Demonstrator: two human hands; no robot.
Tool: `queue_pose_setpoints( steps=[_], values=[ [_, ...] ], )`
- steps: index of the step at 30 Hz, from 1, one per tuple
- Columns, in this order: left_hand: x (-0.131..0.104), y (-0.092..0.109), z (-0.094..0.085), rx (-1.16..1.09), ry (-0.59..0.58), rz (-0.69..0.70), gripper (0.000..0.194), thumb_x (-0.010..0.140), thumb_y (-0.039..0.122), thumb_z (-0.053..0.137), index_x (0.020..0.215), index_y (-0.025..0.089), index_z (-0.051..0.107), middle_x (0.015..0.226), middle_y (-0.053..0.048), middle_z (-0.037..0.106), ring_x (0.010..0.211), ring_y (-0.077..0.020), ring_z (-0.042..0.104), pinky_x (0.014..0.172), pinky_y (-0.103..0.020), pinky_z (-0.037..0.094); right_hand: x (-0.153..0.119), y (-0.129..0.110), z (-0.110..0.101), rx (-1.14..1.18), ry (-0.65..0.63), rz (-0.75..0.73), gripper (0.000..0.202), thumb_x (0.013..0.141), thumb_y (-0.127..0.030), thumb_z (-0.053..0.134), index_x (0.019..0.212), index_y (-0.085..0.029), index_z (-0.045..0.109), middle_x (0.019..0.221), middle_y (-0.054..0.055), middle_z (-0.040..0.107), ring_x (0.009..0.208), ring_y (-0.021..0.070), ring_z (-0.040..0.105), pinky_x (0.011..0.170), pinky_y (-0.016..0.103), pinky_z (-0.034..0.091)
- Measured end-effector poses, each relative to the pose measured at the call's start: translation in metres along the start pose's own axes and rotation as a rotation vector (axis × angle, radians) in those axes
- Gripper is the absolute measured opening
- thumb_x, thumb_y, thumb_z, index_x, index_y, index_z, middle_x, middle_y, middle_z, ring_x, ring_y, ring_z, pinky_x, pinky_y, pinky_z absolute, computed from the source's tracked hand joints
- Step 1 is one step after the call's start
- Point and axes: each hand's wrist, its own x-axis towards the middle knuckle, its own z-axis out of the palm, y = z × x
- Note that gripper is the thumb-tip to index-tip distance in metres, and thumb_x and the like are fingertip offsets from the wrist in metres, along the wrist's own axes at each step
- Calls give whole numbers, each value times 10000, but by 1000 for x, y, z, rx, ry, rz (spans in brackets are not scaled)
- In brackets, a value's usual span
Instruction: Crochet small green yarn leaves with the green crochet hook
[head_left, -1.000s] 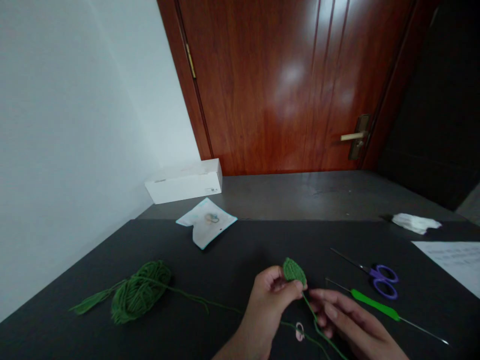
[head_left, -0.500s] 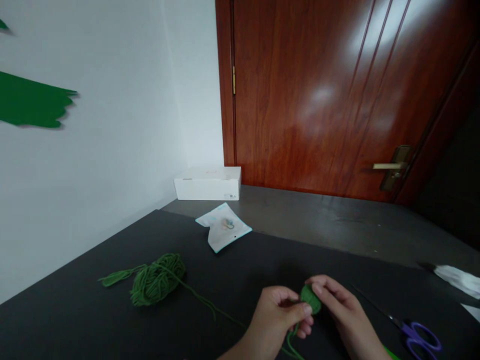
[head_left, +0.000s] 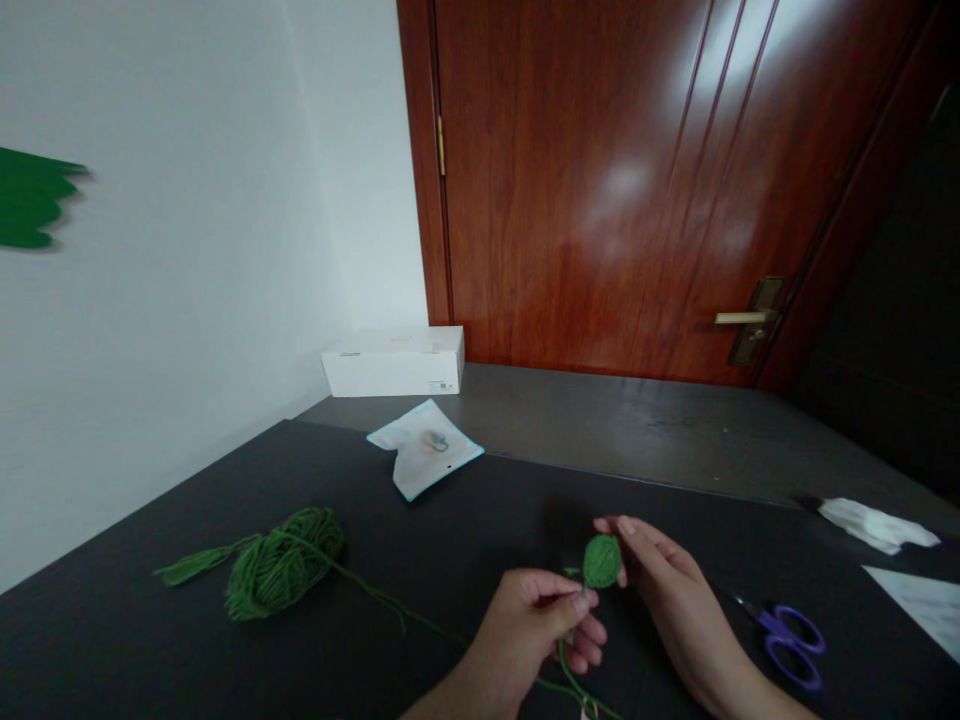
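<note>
A small round green crocheted piece (head_left: pixel 602 562) is held up between the two hands. My left hand (head_left: pixel 544 625) pinches its lower left edge between thumb and fingertips, and green yarn hangs below. My right hand (head_left: pixel 664 580) has its fingers against the right side of the piece, the thumb close to its upper edge. From the green yarn skein (head_left: pixel 281 565) at the left, a strand runs across the dark mat to my left hand. Something small and pinkish hangs on the yarn at the bottom edge.
Purple-handled scissors (head_left: pixel 791 645) lie right of my right hand. A white pouch (head_left: pixel 427 465) lies on the mat before a white box (head_left: pixel 394 362). White crumpled material (head_left: pixel 874 525) and a paper sheet (head_left: pixel 919 605) are at the far right.
The view has turned slightly right. The green piece has been turned and raised, showing its round face. My left hand now grips only its lower edge, and the right fingers have shifted along its side.
</note>
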Motion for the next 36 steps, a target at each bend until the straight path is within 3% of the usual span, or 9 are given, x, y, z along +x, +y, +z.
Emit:
queue_pose_setpoints(
  steps=[2, 6, 9, 14, 25, 31, 36],
  values=[
    [1, 1, -1, -5, 9, 5, 442, 602, 486, 762, 795, 94, 699, 615, -59, 678, 494, -135, 590, 520, -269, 410, -1, 1, 1, 39, -29, 8, 293, 866, -427, 570, 950, -188, 718, 630, -15, 572, 585, 157, 470, 601, 276, 388],
    [0, 6, -2, -13, 22, 28, 438, 633, 496, 742, 824, 103, 709, 675, -65, 695, 539, -136, 609, 541, -260, 416, -8, 1, 6, 65, -153, 27, 167, 779, -314, 660, 863, -181, 715, 679, 10, 606, 656, 181, 516, 655, 297, 421],
    [-1, 8, -2, -23, 18, 33, 411, 651, 482, 734, 817, 107, 711, 689, -61, 695, 553, -131, 610, 552, -255, 420, -10, 0, 9, 40, -190, 17, 157, 794, -332, 652, 827, -187, 705, 698, 6, 607, 685, 179, 521, 689, 298, 420],
    [-1, 5, 0, -36, -37, -3, 468, 620, 488, 750, 859, 90, 691, 670, -78, 702, 531, -146, 622, 536, -267, 427, -6, 0, 8, -60, -147, 5, 258, 794, -399, 674, 665, -177, 654, 594, -24, 551, 602, 152, 478, 618, 269, 379],
    [-6, 3, 2, -24, -70, -33, 467, 625, 473, 735, 859, 82, 632, 637, -72, 690, 510, -146, 625, 517, -271, 445, -5, -4, 7, -176, -99, -70, 258, 791, -387, 674, 639, -185, 623, 586, -35, 516, 605, 149, 452, 603, 265, 363],
    [-9, 5, 3, -38, -87, -55, 433, 638, 373, 742, 934, 77, 633, 750, -94, 719, 619, -154, 671, 618, -287, 494, 0, -1, 1, -196, -47, -100, 250, 780, -391, 676, 645, -186, 631, 580, -45, 475, 592, 139, 415, 575, 258, 336],
    [-8, 4, 3, -10, -94, -51, 409, 641, 380, 727, 910, 85, 639, 722, -90, 717, 592, -156, 668, 581, -277, 489, 1, -3, -1, -194, -29, -99, 251, 779, -394, 676, 649, -185, 630, 585, -45, 469, 590, 136, 406, 568, 254, 331]
  ],
)
